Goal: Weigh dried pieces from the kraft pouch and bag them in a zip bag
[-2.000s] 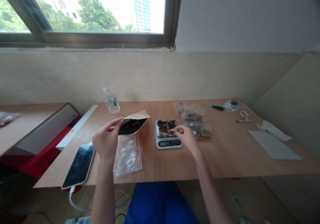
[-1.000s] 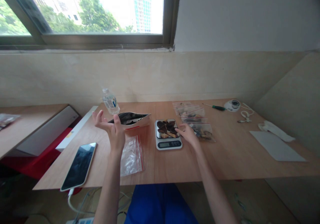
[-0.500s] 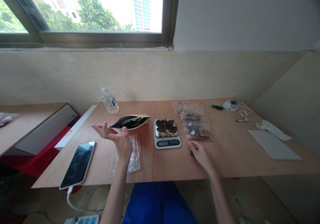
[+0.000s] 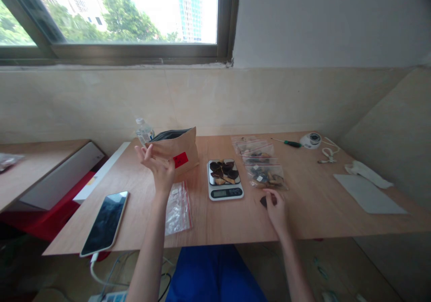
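Your left hand (image 4: 159,166) is half open, fingers loosely curled, in front of a kraft-paper pouch (image 4: 177,151) with a red label and a black lining. The hand hides the pouch's lower corner, so you can't tell whether you're holding it or whether it stands on the desk (image 4: 313,221). Your right hand (image 4: 276,213) sits low over the desk, fingers partly covering a dark, irregular piece (image 4: 265,202); whether they pinch it can't be made out. Just beyond lie clear zip bags (image 4: 264,169) of mixed dark pieces, beside a digital kitchen scale (image 4: 225,192) heaped with similar chunks. A crumpled zip bag (image 4: 178,208) lies nearer you, a phone (image 4: 104,223) sits at left, and a water bottle (image 4: 144,131) is half hidden behind the pouch.
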